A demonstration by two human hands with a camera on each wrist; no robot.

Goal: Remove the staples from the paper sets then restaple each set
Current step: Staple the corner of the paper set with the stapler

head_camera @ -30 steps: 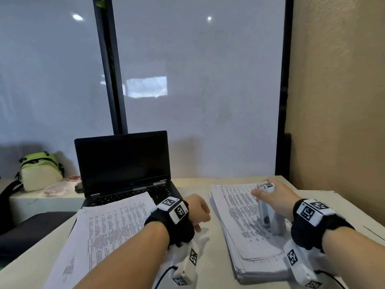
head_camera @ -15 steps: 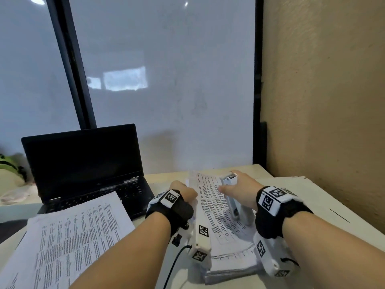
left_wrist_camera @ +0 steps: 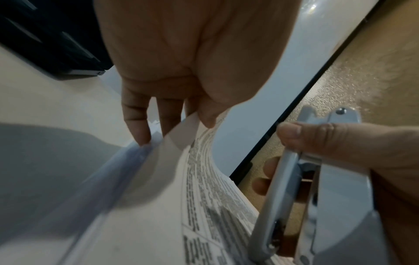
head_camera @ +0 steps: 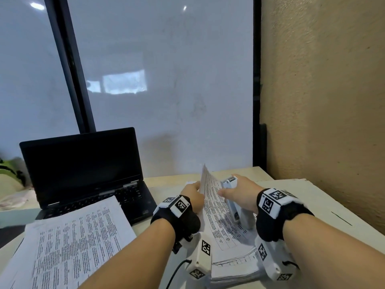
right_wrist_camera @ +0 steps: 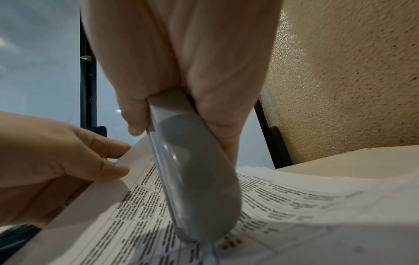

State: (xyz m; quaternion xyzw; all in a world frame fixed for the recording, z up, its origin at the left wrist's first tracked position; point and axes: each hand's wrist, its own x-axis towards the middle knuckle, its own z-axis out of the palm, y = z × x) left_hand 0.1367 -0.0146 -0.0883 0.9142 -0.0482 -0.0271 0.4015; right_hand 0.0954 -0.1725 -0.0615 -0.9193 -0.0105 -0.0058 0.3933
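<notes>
A thick pile of printed paper sets (head_camera: 233, 265) lies on the table in front of me. My left hand (head_camera: 192, 193) pinches the far left edge of the top set (head_camera: 210, 197) and holds it curled upward, thumb on the printed side (left_wrist_camera: 206, 114). My right hand (head_camera: 239, 192) grips a grey stapler (head_camera: 234, 202) tilted nose-up, its rear end resting on the top set (right_wrist_camera: 294, 197). In the right wrist view the stapler's grey base (right_wrist_camera: 197, 179) faces the camera, with the left hand's fingertips (right_wrist_camera: 113, 170) on the lifted paper edge.
A second pile of printed sheets (head_camera: 73, 243) lies at the left front, partly over an open black laptop (head_camera: 83, 170). A rough tan wall (head_camera: 325, 101) closes the right side. A frosted glass panel (head_camera: 166, 80) stands behind the table (head_camera: 312, 205).
My left hand moved right to the pile, took hold of the top set's far left edge and lifted it. The right hand kept its grip on the stapler. My head turned right.
</notes>
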